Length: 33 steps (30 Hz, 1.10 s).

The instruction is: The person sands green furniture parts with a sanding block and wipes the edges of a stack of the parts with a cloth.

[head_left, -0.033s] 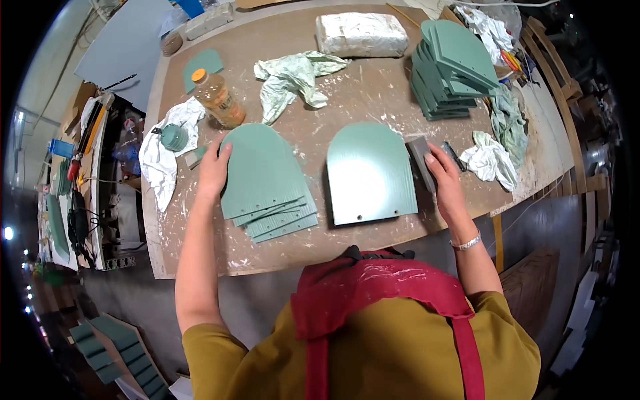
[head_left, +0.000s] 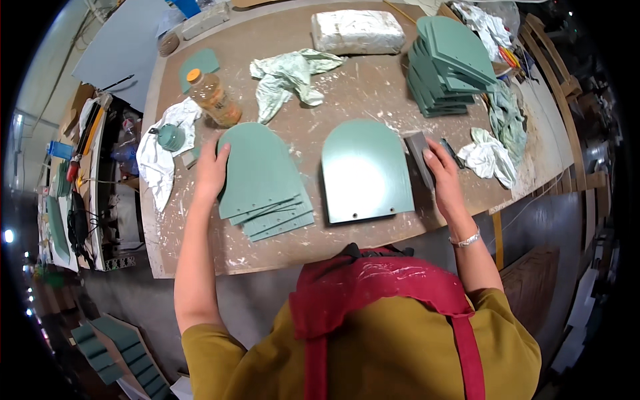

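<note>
A fanned stack of green arched panels lies on the dusty brown table in front of me. My left hand rests flat on the left edge of the top panel, fingers apart. A single green arched panel with small holes along its straight edge lies to the right. My right hand grips a grey sanding block against that panel's right edge.
A tall stack of green panels stands at the back right, beside a white wrapped block. A pale cloth, an orange-capped bottle, a white rag and more rags lie around. Cluttered shelving stands left of the table.
</note>
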Available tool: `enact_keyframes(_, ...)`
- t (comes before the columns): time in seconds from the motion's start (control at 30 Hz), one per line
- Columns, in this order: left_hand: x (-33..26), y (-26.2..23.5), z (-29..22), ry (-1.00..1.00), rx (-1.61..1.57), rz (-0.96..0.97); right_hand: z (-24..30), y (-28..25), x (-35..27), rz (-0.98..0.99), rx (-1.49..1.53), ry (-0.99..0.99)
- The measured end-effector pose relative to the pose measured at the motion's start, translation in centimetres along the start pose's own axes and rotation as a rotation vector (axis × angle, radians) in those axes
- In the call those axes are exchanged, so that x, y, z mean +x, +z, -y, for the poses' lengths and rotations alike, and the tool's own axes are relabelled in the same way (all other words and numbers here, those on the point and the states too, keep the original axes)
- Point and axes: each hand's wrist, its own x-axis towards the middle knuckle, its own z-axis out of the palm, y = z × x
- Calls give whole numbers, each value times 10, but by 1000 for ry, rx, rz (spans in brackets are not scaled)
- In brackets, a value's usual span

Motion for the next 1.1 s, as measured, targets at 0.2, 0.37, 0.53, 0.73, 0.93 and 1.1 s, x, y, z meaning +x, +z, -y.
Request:
enact_keyframes(0.2,-23,50,-188,423,-25,76,7,-42,5,19,-252,-243)
enact_keyframes(0.37,-16,139,-215,317,297,221,17,-46,-40,333,-670,-706)
enact_keyframes(0.53,-14,154,-220,362,284,205,-2,-10,15,234,-732,-728)
enact_keyframes(0.73,-16,149,-213,344,293,169,-9,-15,7,182,-724,-823)
enact_keyframes(0.93,-14,156,-221,423,281,124,-9,-12,31,252,-658,-788)
enact_keyframes(1.1,-16,156,-214,381,249,98,10,8,54,207,-681,-696)
